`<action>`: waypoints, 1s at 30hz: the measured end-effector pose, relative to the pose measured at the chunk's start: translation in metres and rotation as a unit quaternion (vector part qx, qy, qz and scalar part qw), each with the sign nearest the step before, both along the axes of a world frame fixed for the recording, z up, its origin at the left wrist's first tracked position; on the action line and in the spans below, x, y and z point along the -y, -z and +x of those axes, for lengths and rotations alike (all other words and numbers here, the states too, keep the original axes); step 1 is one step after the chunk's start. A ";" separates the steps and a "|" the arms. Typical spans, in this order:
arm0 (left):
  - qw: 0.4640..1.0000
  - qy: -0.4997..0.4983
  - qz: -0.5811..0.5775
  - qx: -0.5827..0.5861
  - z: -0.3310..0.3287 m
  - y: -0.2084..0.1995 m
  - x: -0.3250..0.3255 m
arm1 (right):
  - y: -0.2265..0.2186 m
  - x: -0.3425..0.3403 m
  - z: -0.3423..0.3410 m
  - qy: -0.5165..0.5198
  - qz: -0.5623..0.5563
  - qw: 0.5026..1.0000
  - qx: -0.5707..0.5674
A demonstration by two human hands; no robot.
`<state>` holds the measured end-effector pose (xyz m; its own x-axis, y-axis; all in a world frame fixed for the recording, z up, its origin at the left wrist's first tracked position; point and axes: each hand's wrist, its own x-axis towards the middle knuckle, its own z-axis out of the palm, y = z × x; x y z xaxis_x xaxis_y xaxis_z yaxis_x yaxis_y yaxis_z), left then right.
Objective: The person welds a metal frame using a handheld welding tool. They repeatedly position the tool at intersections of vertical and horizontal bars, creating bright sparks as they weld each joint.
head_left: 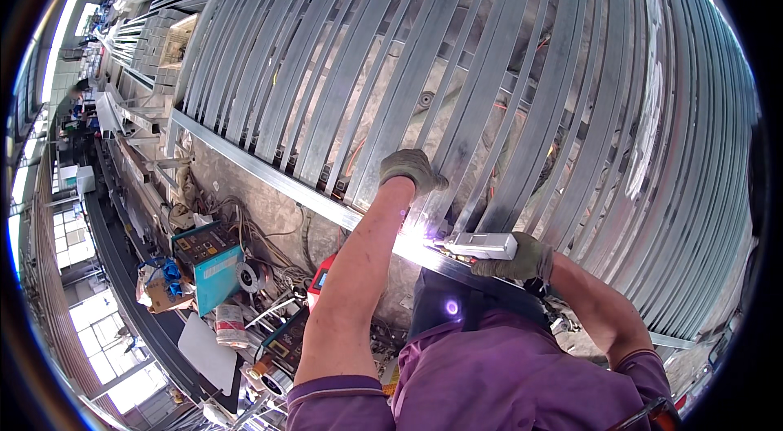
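My right hand (522, 260), in a grey-green work glove, is closed around a silver, boxy welding gun (483, 246). The gun's tip points left at a bright welding glare (418, 242), which hides the joint beneath it. That glare sits on the long front rail (285, 186) of a metal frame, where a grey steel tube (444, 194) meets it. My left hand (412, 171), gloved too, lies beyond the glare with its fingers curled over a steel tube. Most of those fingertips are hidden from above.
Many parallel steel tubes (489, 88) stretch away from the rail, with gaps between them. To the left stand a teal-sided machine (218, 276), a wire spool (247, 277) and tangled cables (245, 223). A red device (321, 278) is close beside my left forearm.
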<state>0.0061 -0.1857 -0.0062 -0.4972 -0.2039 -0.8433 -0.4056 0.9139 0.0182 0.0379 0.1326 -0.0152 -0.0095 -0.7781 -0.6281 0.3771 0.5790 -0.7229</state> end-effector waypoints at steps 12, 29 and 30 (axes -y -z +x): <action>1.000 0.013 0.005 -0.004 0.001 0.002 0.001 | -0.008 -0.006 -0.002 -0.013 0.008 0.998 -0.067; 1.000 0.002 0.006 0.013 -0.001 -0.001 0.001 | -0.019 -0.007 -0.007 -0.030 0.023 0.997 -0.064; 1.000 0.003 0.003 0.009 0.000 0.000 0.001 | -0.018 -0.008 -0.006 -0.027 0.022 0.997 -0.064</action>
<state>0.0059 -0.1866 -0.0057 -0.4836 -0.1951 -0.8533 -0.3998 0.9165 0.0170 0.0315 0.1409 0.0023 -0.0505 -0.7513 -0.6581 0.2499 0.6285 -0.7366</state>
